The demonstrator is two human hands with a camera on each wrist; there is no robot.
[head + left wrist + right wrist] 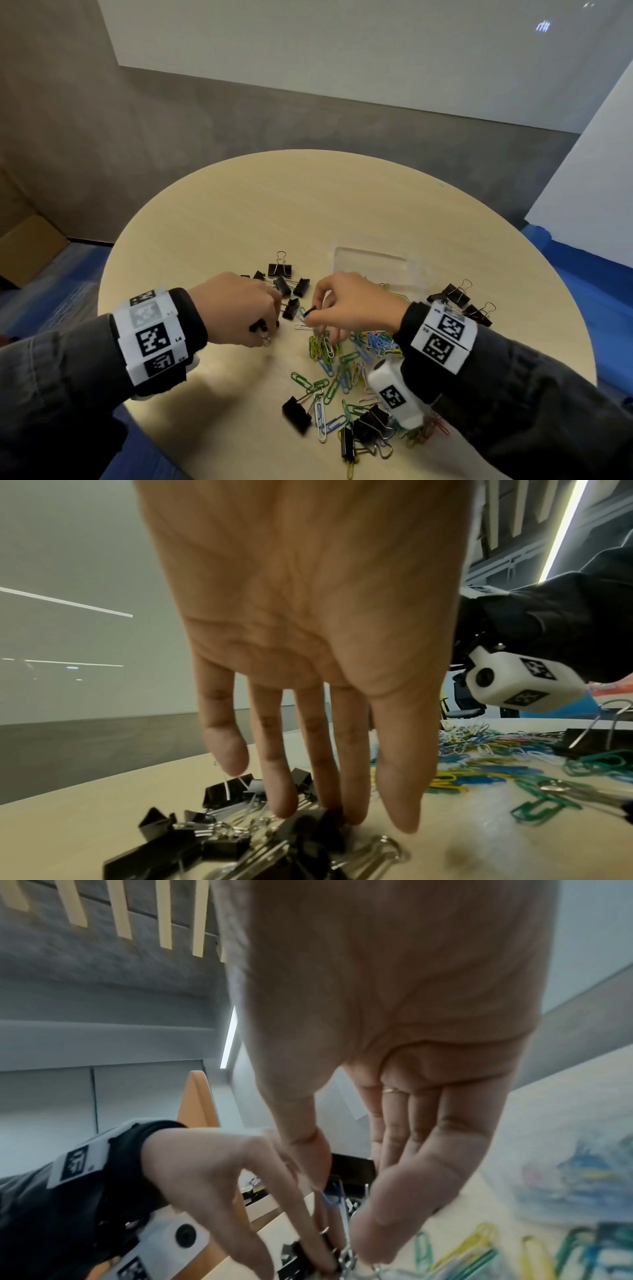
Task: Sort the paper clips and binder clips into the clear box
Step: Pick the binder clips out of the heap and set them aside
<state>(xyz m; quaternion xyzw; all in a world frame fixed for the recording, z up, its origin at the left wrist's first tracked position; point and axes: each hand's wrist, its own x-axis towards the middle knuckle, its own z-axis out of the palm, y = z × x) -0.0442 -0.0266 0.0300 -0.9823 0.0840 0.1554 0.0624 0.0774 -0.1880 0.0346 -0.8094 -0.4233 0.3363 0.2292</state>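
On the round wooden table [239, 212], my left hand [267, 329] [377, 823] reaches down and pinches a black binder clip [259, 326] [308, 829] [301, 1259] at its fingertips. Just right of it, my right hand [310, 313] [339, 1210] pinches a blue paper clip [303, 316] [330, 1199] between thumb and forefinger, above a pile of coloured paper clips [342, 349] [479, 750]. The clear box [376, 265] lies behind the right hand. More black binder clips [284, 277] lie just beyond the left hand.
Two binder clips [459, 294] sit at the right, past my right wrist. Several more binder clips [298, 414] and loose paper clips lie near the table's front edge. A cardboard box [30, 246] stands on the floor at the left.
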